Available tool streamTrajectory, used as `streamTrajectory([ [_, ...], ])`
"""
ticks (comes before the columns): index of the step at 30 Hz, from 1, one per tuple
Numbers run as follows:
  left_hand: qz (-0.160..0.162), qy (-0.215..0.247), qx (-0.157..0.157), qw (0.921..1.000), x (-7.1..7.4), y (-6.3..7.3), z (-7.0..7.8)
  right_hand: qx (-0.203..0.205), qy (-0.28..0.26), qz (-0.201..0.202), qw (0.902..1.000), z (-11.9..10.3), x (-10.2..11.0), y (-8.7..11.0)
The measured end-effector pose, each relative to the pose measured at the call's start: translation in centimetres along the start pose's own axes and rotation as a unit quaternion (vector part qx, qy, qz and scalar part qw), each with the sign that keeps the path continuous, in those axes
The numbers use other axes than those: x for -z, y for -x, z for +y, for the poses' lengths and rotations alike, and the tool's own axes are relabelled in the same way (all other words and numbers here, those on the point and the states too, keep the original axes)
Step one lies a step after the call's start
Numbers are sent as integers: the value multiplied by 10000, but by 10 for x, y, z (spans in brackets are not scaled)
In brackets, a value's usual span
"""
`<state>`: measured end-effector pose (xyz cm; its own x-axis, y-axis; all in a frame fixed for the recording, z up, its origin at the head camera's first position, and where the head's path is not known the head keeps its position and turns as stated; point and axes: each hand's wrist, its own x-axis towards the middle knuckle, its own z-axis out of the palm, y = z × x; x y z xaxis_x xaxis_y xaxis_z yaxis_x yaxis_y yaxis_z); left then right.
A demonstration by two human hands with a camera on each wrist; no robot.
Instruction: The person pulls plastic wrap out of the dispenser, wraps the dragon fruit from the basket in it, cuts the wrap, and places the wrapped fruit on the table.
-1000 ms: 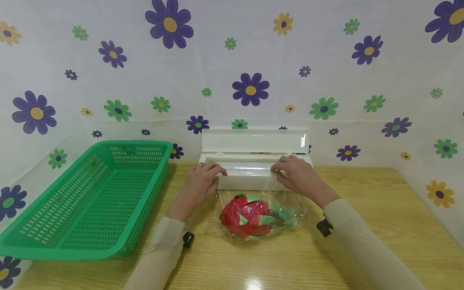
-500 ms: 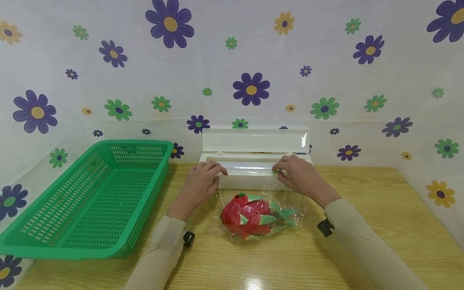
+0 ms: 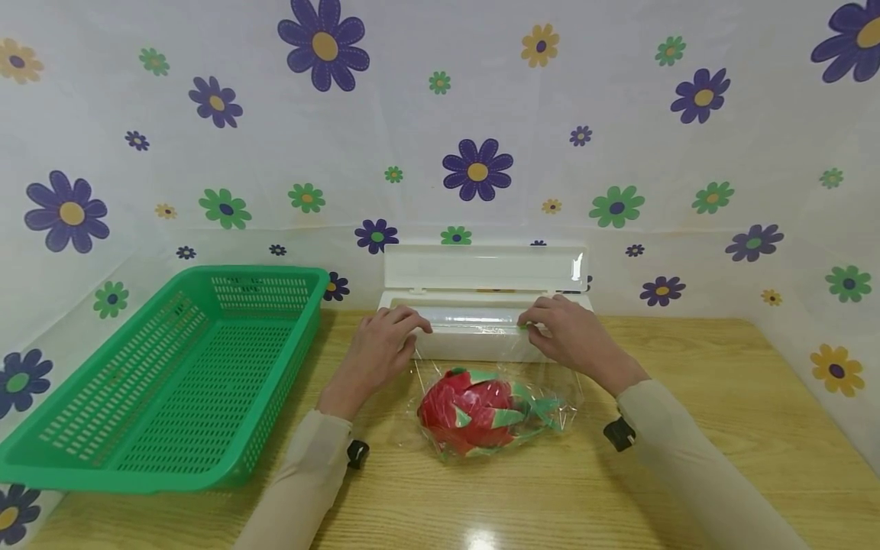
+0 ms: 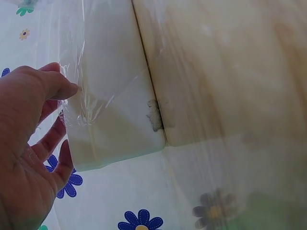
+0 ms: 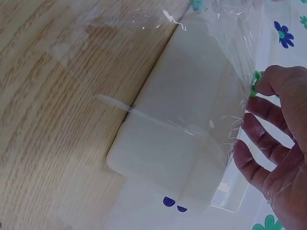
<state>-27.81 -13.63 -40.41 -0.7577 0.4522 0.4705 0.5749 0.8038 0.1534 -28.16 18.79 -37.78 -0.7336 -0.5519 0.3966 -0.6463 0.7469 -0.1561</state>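
Note:
A white cling film dispenser (image 3: 474,348) stands on the table with its lid (image 3: 481,267) raised and a roll of film (image 3: 467,316) inside. Clear cling film (image 5: 230,48) runs from it over the front wall and covers a red dragon fruit (image 3: 467,416) with green scales. My left hand (image 3: 376,347) pinches the film at the dispenser's left front edge, thumb in front and fingers behind. At the right part of that edge, my right hand (image 3: 571,336) pinches a small green slider (image 5: 255,84) between thumb and index finger. Its other fingertips touch the film.
A green plastic basket (image 3: 144,480) with perforated walls stands on the left of the wooden table (image 3: 708,397). Behind rises a white flower-patterned cloth (image 3: 412,137). The raised lid is close to it.
My right hand has edged very slightly to the right along the dispenser's edge with the slider. My left hand, the dragon fruit and the dispenser stay as they were.

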Motion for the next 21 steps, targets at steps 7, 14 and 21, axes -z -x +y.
streamTrajectory([
  [7,-21,16,19,10000,0,0,0,0,28,31,10000,1,0,0],
  [14,-10,24,31,10000,0,0,1,-83,83,-1,9999,1,-1,1],
  [21,-34,50,57,10000,0,0,0,-85,82,29,9999,1,0,2],
])
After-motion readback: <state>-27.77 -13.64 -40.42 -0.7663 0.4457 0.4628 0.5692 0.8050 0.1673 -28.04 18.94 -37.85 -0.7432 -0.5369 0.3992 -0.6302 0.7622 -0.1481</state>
